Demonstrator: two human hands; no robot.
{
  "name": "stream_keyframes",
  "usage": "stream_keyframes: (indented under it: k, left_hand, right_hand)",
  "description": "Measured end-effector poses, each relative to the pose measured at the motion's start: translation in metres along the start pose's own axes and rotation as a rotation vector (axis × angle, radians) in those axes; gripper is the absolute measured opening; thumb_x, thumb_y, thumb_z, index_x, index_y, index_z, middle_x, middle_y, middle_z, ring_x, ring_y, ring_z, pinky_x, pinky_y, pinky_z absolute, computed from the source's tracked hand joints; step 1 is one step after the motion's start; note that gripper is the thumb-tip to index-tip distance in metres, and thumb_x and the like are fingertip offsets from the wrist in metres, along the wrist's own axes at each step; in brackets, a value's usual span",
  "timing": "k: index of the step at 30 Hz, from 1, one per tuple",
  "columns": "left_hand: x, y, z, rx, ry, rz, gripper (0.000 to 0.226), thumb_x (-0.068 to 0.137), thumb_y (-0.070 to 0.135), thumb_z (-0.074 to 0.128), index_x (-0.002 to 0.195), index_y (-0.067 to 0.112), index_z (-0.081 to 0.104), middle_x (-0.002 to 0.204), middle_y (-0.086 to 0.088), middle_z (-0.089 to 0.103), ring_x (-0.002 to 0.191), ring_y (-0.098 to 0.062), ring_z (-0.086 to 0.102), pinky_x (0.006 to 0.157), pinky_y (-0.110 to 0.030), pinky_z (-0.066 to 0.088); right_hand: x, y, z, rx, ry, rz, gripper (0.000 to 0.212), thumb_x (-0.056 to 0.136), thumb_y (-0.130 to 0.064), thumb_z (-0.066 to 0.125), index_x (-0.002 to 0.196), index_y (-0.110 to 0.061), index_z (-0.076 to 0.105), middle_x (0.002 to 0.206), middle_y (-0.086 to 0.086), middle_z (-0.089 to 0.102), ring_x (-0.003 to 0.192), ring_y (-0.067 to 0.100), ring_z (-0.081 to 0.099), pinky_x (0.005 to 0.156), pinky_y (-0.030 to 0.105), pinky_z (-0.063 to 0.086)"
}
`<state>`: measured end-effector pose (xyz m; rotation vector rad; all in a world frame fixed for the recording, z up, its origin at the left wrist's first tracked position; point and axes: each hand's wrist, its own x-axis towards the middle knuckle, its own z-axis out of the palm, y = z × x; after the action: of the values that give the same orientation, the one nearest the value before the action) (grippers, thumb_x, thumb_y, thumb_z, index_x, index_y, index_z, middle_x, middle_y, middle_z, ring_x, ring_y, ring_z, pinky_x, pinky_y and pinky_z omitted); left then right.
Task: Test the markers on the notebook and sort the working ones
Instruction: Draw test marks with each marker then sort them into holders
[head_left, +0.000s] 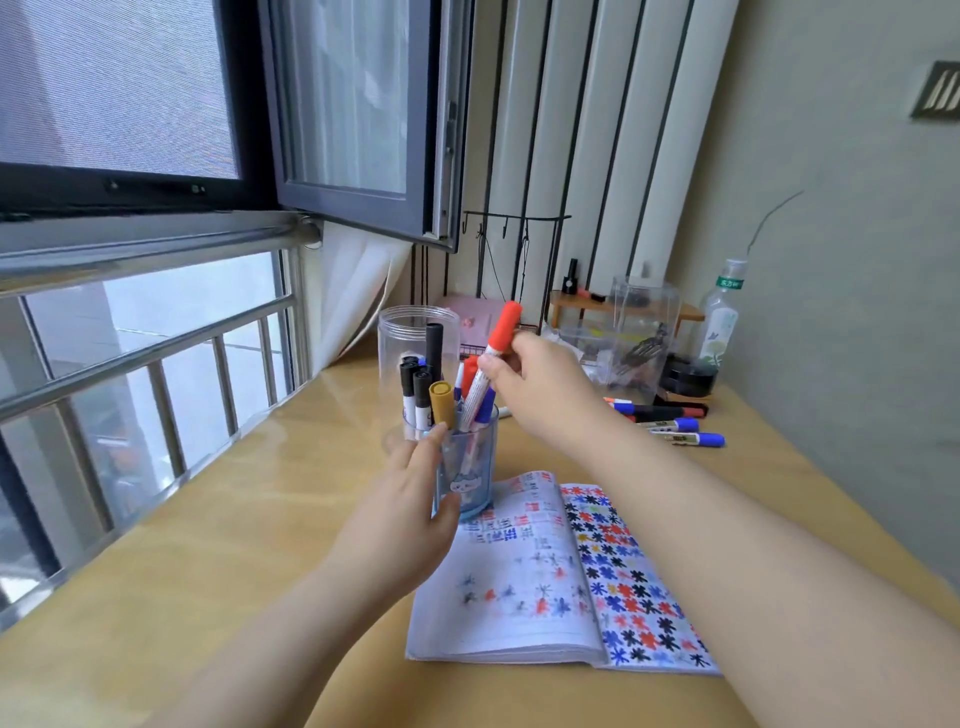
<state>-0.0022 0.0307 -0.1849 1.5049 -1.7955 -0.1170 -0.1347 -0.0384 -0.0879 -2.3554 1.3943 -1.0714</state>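
Observation:
A clear blue cup (470, 467) stands on the desk just beyond the open notebook (550, 577), packed with several capped markers (423, 387) in black, gold, blue and red. My left hand (402, 519) grips the cup's near side. My right hand (535, 387) pinches a red-capped white marker (493, 358) by its barrel, tilted, its lower end down among the others in the cup. The notebook's pages are covered with red, blue and black star marks.
A tall clear jar (418, 332) stands behind the cup. Several loose markers (675, 426) lie on the desk to the right. Clear boxes (639, 332), a small wooden shelf and a bottle (722, 317) crowd the back right. An open window sash hangs above the desk's left.

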Motion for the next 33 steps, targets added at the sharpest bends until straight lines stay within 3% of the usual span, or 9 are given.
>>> stream_keyframes:
  k: [5,11,15,16,18,22,25,28,33]
  left_hand:
    - [0.0,-0.007,0.003,-0.026,-0.006,-0.029,0.063,0.092,0.024,0.05,0.146,0.022,0.018,0.137,0.002,0.037,0.119,-0.013,0.045,0.087,-0.017,0.036]
    - [0.007,-0.013,0.002,0.031,-0.047,-0.086,0.07,0.092,0.022,0.05,0.149,0.019,0.01,0.135,-0.001,0.031,0.11,-0.018,0.048,0.078,-0.016,0.031]
    - [0.018,-0.015,-0.004,0.046,-0.129,-0.199,0.079,0.092,0.021,0.05,0.149,0.018,-0.005,0.142,-0.003,0.022,0.121,-0.019,0.041,0.09,-0.02,0.032]
    - [0.018,-0.015,-0.004,0.039,-0.124,-0.223,0.08,0.092,0.02,0.049,0.149,0.017,-0.006,0.144,-0.004,0.021,0.125,-0.02,0.038,0.092,-0.022,0.032]
    - [0.012,-0.014,-0.002,0.035,-0.035,-0.232,0.076,0.089,0.014,0.049,0.149,0.012,0.003,0.141,-0.005,0.026,0.126,-0.021,0.036,0.09,-0.023,0.032]
    - [-0.002,-0.01,0.011,0.056,0.096,-0.063,0.063,0.077,0.002,0.054,0.136,0.012,0.035,0.125,-0.007,0.04,0.108,-0.025,0.048,0.075,-0.018,0.029]
    - [-0.004,-0.006,0.015,0.089,0.04,-0.05,0.07,0.08,0.01,0.053,0.143,0.022,0.024,0.13,-0.001,0.031,0.092,-0.021,0.051,0.069,-0.021,0.034]
    - [-0.002,-0.008,0.014,0.074,0.041,-0.071,0.074,0.082,0.01,0.051,0.146,0.027,0.017,0.135,0.002,0.027,0.092,-0.018,0.051,0.068,-0.025,0.041]
    - [-0.001,-0.011,0.013,0.09,0.027,-0.069,0.075,0.082,0.011,0.051,0.146,0.027,0.015,0.137,0.003,0.024,0.097,-0.017,0.05,0.066,-0.022,0.036]
  right_hand:
    - [-0.005,0.002,-0.001,0.025,0.018,-0.051,0.014,0.096,-0.031,0.05,0.09,-0.018,0.053,0.067,-0.007,0.048,0.062,0.008,0.045,0.05,0.013,0.03]
    - [-0.014,0.017,-0.019,0.147,0.17,0.011,0.023,0.096,-0.03,0.049,0.075,-0.022,0.049,0.061,-0.01,0.046,0.051,0.002,0.043,0.048,0.01,0.034]
    - [-0.022,0.033,-0.023,0.128,0.17,0.078,0.03,0.096,-0.028,0.05,0.067,-0.024,0.043,0.061,-0.006,0.049,0.051,-0.008,0.05,0.048,0.008,0.036]
    - [-0.023,0.037,-0.022,0.14,0.165,0.092,0.028,0.096,-0.029,0.05,0.069,-0.024,0.045,0.066,-0.002,0.055,0.057,-0.006,0.055,0.051,0.01,0.04]
    - [-0.023,0.044,-0.019,0.2,0.158,0.119,0.021,0.095,-0.031,0.051,0.075,-0.026,0.049,0.077,0.003,0.065,0.071,0.011,0.063,0.065,0.029,0.053]
    - [-0.02,0.042,-0.014,0.334,0.142,0.099,0.019,0.096,-0.027,0.051,0.077,-0.026,0.051,0.073,-0.005,0.064,0.06,0.006,0.059,0.059,0.021,0.051]
    - [-0.017,0.036,-0.009,0.324,0.13,0.039,0.018,0.095,-0.028,0.051,0.077,-0.027,0.052,0.071,-0.005,0.063,0.063,0.009,0.059,0.064,0.029,0.05]
    - [-0.015,0.03,-0.005,0.279,0.092,0.001,0.015,0.096,-0.027,0.051,0.08,-0.025,0.051,0.079,0.001,0.065,0.066,0.008,0.061,0.06,0.021,0.047]
    - [-0.007,0.03,-0.003,0.163,0.114,-0.003,0.014,0.097,-0.031,0.048,0.09,-0.02,0.053,0.084,0.001,0.065,0.08,0.018,0.062,0.069,0.029,0.048]
